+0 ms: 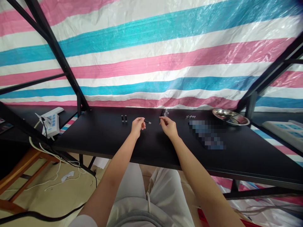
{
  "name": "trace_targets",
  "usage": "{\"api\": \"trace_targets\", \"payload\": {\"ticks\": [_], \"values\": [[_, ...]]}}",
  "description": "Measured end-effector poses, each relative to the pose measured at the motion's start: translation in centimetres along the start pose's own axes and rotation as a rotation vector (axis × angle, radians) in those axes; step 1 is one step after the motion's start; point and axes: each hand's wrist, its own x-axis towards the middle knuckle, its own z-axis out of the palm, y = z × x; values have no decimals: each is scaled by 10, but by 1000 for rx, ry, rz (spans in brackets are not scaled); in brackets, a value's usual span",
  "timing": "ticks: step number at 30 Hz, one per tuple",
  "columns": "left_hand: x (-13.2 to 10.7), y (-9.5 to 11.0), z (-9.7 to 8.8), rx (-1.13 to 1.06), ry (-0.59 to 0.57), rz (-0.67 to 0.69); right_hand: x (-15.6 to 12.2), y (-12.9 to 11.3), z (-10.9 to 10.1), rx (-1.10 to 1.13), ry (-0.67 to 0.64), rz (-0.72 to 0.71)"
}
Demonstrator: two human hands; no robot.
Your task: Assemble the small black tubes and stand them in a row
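My left hand (pixel 138 126) is closed in a pinch above the black table (pixel 151 148). From its fingertips a thin black tube (pixel 147 122) with a pale or clear tip sticks out to the right. My right hand (pixel 169 126) is also pinched, and whatever its fingertips hold is too small to make out. Just beyond it lies a cluster of small black and clear pieces (pixel 165 112). Left of my left hand, two short black tubes (pixel 124 118) with light ends sit side by side.
Several small clear pieces (pixel 190 117) lie right of my right hand. A round metal dish (pixel 230 117) is at the back right, near a pixelated flat object (pixel 206 135). Black metal frame posts (pixel 62 60) rise at both sides. White cables (pixel 47 149) hang at the left.
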Motion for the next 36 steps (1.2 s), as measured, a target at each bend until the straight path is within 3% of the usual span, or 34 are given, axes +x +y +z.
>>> {"api": "trace_targets", "payload": {"ticks": [3, 7, 16, 21, 29, 32, 36], "values": [[-4, 4, 2, -132, -147, -53, -3, -8, 6, 108, -86, 11], [-7, 4, 4, -190, -243, -75, -7, -16, 12, 227, -161, 25], [-12, 7, 8, -66, -244, -60, -7, -15, 21, 374, -116, 69], [-12, 4, 9, 93, -291, 29, -5, -13, 20, 366, -60, 37], [-11, -3, 9, 288, -221, 225, -2, -12, 18, 397, -94, 72], [-9, -4, 8, 296, -190, 240, -2, -11, 18, 401, -101, 55], [-6, -3, 6, 233, -64, 203, 0, -7, 17, 360, -73, 1]]}}
